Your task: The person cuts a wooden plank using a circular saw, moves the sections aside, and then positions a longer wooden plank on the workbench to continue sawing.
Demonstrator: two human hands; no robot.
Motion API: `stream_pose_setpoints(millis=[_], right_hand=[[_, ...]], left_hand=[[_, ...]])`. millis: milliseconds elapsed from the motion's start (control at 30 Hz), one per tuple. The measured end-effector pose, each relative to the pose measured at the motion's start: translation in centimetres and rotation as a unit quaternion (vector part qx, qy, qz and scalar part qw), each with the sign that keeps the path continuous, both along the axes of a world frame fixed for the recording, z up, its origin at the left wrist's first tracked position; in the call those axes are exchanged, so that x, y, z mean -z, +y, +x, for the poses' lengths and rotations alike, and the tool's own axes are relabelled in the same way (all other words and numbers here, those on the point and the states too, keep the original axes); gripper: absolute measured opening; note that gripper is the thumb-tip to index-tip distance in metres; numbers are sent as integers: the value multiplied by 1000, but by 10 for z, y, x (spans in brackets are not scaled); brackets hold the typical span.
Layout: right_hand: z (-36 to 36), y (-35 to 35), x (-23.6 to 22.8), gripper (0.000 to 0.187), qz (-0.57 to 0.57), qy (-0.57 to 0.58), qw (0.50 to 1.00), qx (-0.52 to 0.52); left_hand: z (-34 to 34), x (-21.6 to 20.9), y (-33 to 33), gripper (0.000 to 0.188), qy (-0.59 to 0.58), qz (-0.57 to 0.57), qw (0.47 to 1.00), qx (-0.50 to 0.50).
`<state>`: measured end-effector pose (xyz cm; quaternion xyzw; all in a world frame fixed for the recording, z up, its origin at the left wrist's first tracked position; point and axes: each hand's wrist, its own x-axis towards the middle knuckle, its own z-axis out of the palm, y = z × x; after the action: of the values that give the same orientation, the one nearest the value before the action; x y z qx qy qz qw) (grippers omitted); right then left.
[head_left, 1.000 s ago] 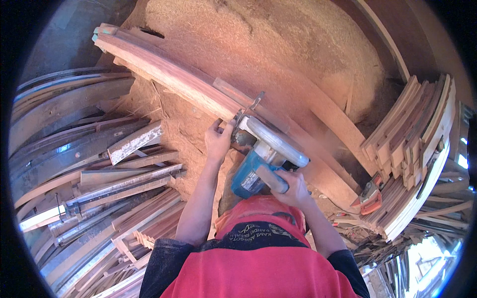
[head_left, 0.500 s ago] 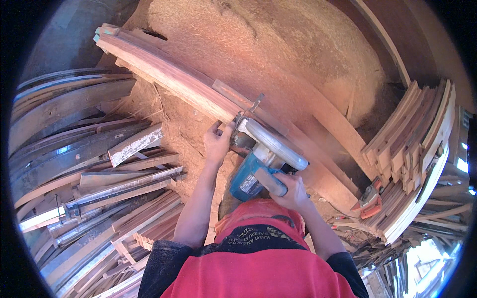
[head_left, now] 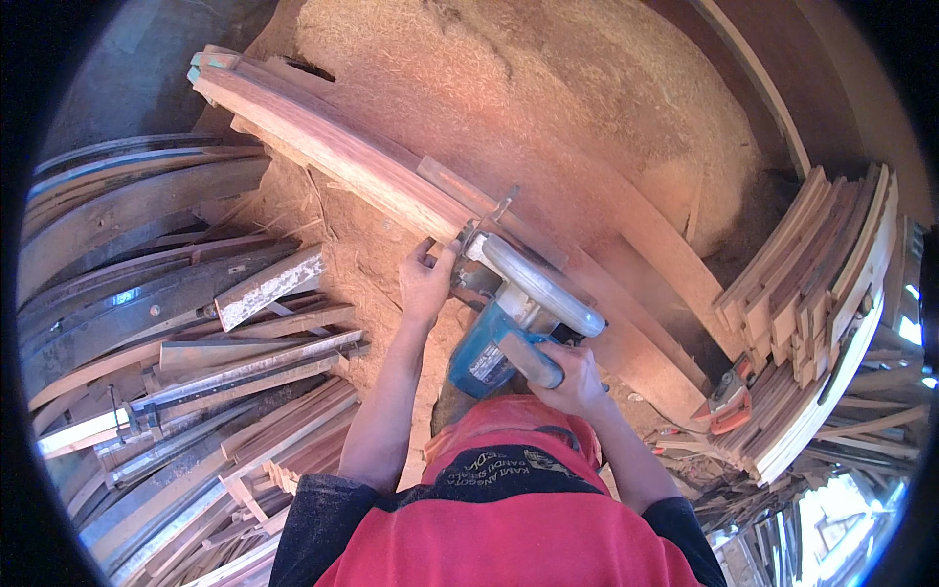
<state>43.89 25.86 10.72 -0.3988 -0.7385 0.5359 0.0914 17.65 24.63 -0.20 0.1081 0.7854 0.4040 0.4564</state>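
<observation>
My right hand (head_left: 570, 378) is wrapped around the rear handle of a blue circular saw (head_left: 479, 350) with a silver blade guard (head_left: 538, 279). The saw rests at the near end of a long reddish wooden plank (head_left: 352, 166), which runs away to the far left. At the front of the saw, beside the plank's near edge, my left hand (head_left: 427, 282) has its fingers bent in a pinch. What lies between those fingertips cannot be made out. The blade and the cut are hidden under the guard and saw body.
Sawdust (head_left: 548, 108) covers the floor ahead. Loose boards (head_left: 147, 313) pile up on the left. A stack of curved wooden pieces (head_left: 802, 284) stands at the right, with an orange-and-grey power tool (head_left: 729, 401) beside it. A wide board (head_left: 655, 377) lies right of the saw.
The saw and my right hand have shifted very slightly to the left. My left hand stays almost in the same place at the plank's near edge.
</observation>
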Motion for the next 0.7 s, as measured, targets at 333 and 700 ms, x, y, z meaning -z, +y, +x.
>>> stream_pose_setpoints(millis=[333,700], right_hand=[[-12,2,1,42,2,1,1000,3],[-22,2,4,44,10,-8,1000,1]], left_hand=[[-11,-5,4,81,20,-6,1000,-4],[-22,-8,9,80,20,-14,1000,7]])
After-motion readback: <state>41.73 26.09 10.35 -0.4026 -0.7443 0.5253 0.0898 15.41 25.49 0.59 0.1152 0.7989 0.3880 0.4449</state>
